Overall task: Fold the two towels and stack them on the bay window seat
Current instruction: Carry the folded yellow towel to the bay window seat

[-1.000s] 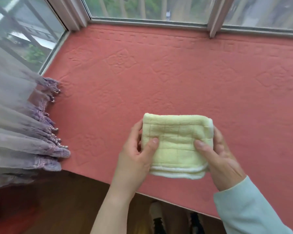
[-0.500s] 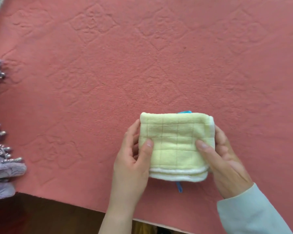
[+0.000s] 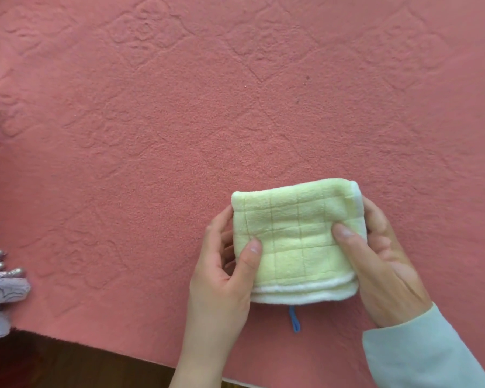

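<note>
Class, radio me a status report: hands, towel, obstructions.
Left hand, right hand both grip folded yellow towel. Towel over pink seat. Curtain fringe far left, apart.

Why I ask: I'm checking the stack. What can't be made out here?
Head view:
- Second towel: none shows; the yellow towel would hide anything beneath.
- Blue loop: top end hidden under the towel.
- Left hand and right hand: fingers partly behind the towel.
- Curtain: cut by left edge.

curtain [image 3: 0, 292]: lilac, beaded fringe, left edge | floor [image 3: 67, 368]: dark wood
</note>
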The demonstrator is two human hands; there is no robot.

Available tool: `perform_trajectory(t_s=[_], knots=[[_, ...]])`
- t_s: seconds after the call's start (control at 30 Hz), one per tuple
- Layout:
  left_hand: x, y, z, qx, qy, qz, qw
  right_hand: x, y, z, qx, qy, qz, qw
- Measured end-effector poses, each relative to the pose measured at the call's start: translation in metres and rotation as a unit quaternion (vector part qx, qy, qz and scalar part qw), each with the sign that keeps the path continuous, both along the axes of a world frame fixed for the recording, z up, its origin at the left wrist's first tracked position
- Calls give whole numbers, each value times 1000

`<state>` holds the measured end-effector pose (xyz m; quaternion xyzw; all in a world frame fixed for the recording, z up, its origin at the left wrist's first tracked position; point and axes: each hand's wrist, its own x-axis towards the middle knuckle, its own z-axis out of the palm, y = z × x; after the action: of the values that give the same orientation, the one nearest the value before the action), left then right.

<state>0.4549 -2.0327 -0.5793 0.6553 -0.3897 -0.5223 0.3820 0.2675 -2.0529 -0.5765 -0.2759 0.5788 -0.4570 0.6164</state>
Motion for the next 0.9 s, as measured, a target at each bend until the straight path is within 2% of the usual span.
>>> perform_trajectory(t_s=[0.27, 0.53, 0.9], knots=[[-1, -1, -7, 28, 37, -25, 999, 0, 6, -4, 33, -22, 17, 999], [-2, -3, 0, 33, 26, -47, 998, -4, 23, 0, 58, 33, 32, 997], [2, -1, 44, 21, 17, -11, 1000, -6, 18, 44, 18, 93, 24, 995]])
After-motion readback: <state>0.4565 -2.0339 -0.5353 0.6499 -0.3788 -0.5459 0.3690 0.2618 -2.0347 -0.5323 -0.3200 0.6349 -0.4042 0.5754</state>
